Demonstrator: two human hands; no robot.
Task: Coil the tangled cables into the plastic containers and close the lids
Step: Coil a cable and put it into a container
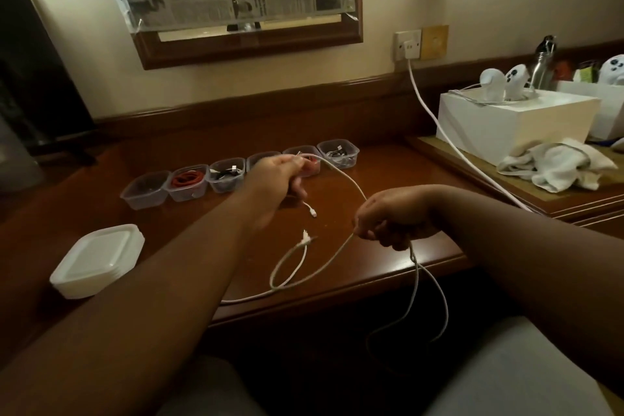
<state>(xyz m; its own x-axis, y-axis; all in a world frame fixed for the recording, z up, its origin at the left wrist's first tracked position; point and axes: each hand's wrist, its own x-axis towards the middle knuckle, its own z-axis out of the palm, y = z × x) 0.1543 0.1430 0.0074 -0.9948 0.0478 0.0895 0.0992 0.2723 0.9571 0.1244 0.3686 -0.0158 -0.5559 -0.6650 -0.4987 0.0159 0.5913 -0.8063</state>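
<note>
the white cable (347, 179) is stretched in the air between both hands above the wooden desk (371, 179). the left hand (280, 176) is curled round one stretch of it, out toward the row of containers, with a short plug end hanging just below the fist. the right hand (393, 216) is clenched on the cable nearer the desk's front edge; from that fist one length runs down into a loop lying on the desk, and other strands dangle past the edge toward the lap. the hands are apart.

behind the cable, 6 clear plastic containers (145, 189) stand side by side without lids; the one nearest the left end looks empty, the next holds a red cable (187, 178), others hold dark or pale cables. left of the cable, near the desk's front edge, sits a stack of white lids (96, 258). right of it, on a raised surface, lie a white box (513, 118) and a crumpled cloth (557, 165).
</note>
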